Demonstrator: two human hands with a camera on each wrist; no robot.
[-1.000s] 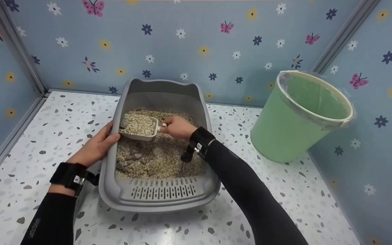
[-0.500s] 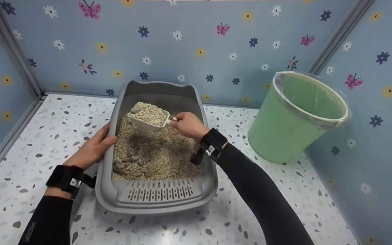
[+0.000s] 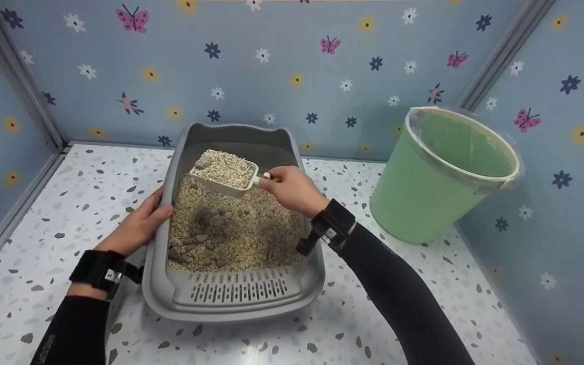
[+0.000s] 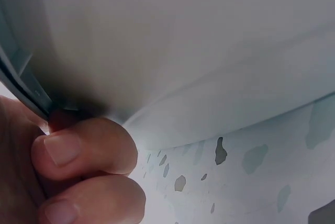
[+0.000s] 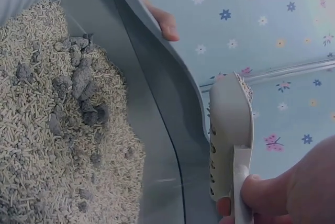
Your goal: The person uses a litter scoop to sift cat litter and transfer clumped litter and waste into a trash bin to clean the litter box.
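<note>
My right hand (image 3: 294, 189) grips the handle of a white litter scoop (image 3: 223, 189), held over the back part of a grey litter box (image 3: 233, 310). Pale pellet litter is heaped in the scoop, with a grey clump at its far left corner. Slots show in the scoop's side (image 5: 226, 130) in the right wrist view. My left hand (image 3: 137, 223) holds the box's left rim, thumb on top; curled fingers (image 4: 86, 148) show under the rim in the left wrist view. More litter (image 3: 251, 228) covers the box floor, and grey clumps (image 5: 81, 80) lie in it.
A green bin (image 3: 413, 187) with a clear liner stands to the right of the box. Blue patterned walls (image 3: 271, 76) close in the back and both sides. The speckled white surface (image 3: 353, 324) runs under the box and bin.
The loaded scoop has risen from the litter near the left rim and shifted right with my right hand. My left hand keeps its hold on the rim.
</note>
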